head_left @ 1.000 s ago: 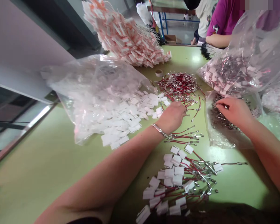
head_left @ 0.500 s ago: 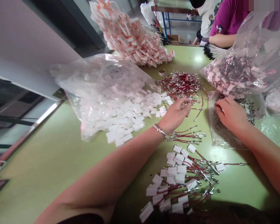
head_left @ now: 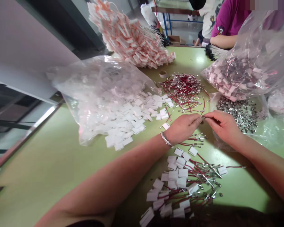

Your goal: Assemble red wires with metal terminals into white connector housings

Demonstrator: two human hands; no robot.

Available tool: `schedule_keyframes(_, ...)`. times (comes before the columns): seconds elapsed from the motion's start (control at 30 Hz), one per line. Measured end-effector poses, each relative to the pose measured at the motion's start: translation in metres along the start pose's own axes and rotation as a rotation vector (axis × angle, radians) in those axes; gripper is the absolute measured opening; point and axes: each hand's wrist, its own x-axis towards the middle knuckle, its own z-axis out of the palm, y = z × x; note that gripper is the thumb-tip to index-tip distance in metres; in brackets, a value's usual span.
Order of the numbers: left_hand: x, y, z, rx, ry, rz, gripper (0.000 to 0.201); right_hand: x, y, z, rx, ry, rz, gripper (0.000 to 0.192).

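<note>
Left hand [head_left: 183,126] and right hand [head_left: 221,124] fingertips meeting, apparently pinching a small metal piece [head_left: 203,117] between them

Matt green table [head_left: 49,164], crinkled glossy clear plastic bag [head_left: 97,82], white matt plastic housings [head_left: 132,116], red insulated wires [head_left: 182,86] with shiny metal terminals, polished metal bracelet [head_left: 167,139].

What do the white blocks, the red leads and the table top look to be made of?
White blocks: likely moulded plastic, matte, uniform shapes. Red leads: red-sheathed wire with shiny, probably metal, end terminals. Table top: smooth pale-green surface with a soft sheen, perhaps laminate or paint.
</note>
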Motion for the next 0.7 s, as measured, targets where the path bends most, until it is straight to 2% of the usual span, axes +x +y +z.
schedule_keyframes(0.1, -0.002, 0.000, -0.004, 0.192, -0.025, 0.047, 0.032, 0.001, -0.001, -0.002, 0.034, -0.071, 0.060, 0.018)
schedule_keyframes(0.17, -0.002, 0.002, -0.006, 0.243, -0.035, 0.070, 0.033, 0.002, -0.003, -0.005, 0.077, -0.105, 0.097, 0.017)
schedule_keyframes(0.33, -0.001, 0.003, -0.010, 0.117, -0.062, 0.077, 0.033, 0.002, -0.008, -0.007, 0.149, -0.039, 0.154, 0.018)
schedule_keyframes(0.43, -0.001, 0.002, -0.008, 0.119, -0.075, 0.072, 0.032, 0.003, -0.008, -0.007, 0.113, -0.053, 0.110, 0.018)
schedule_keyframes(0.53, 0.000, 0.003, -0.008, 0.264, -0.094, 0.060, 0.031, 0.005, -0.007, -0.010, 0.026, -0.129, 0.105, 0.019)
schedule_keyframes(0.7, -0.002, 0.009, -0.007, 0.579, -0.213, 0.128, 0.013, 0.006, -0.011, -0.015, 0.004, -0.346, 0.286, 0.024)
